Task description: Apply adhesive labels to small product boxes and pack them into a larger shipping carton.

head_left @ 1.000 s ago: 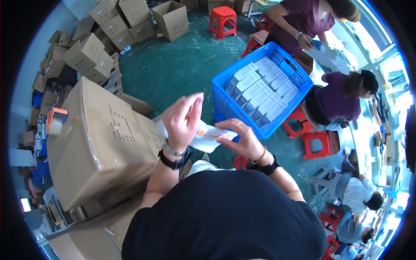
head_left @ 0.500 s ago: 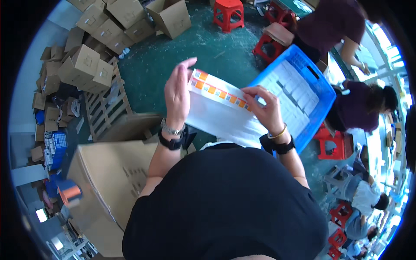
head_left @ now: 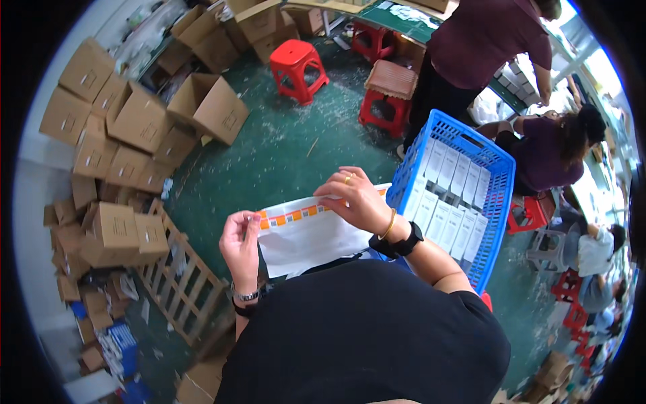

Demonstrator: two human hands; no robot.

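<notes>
A white label sheet (head_left: 303, 247), edged with a row of orange-and-white stickers, is stretched out in front of my body. My left hand (head_left: 241, 244) pinches its left end between thumb and fingers. Over the sticker row, toward the right, my right hand (head_left: 358, 202) has its fingers bent and closed on the sheet's upper edge; its fingertips are partly hidden. The sheet's right end reaches the side of a blue plastic crate (head_left: 496, 219). Inside the crate stand narrow white boxes (head_left: 425, 212) in two rows.
Cardboard boxes (head_left: 138, 121) are piled at the left, beside a wooden pallet (head_left: 183, 283). Red stools (head_left: 294, 64) stand on the green floor ahead. Two co-workers in dark red tops, one of them (head_left: 481, 44) standing, are by the tables at right.
My view has turned, so the crate and stools appear shifted. The sheet now lies lower and flatter. My left hand has closed on its end, and my right hand has moved along the sticker row.
</notes>
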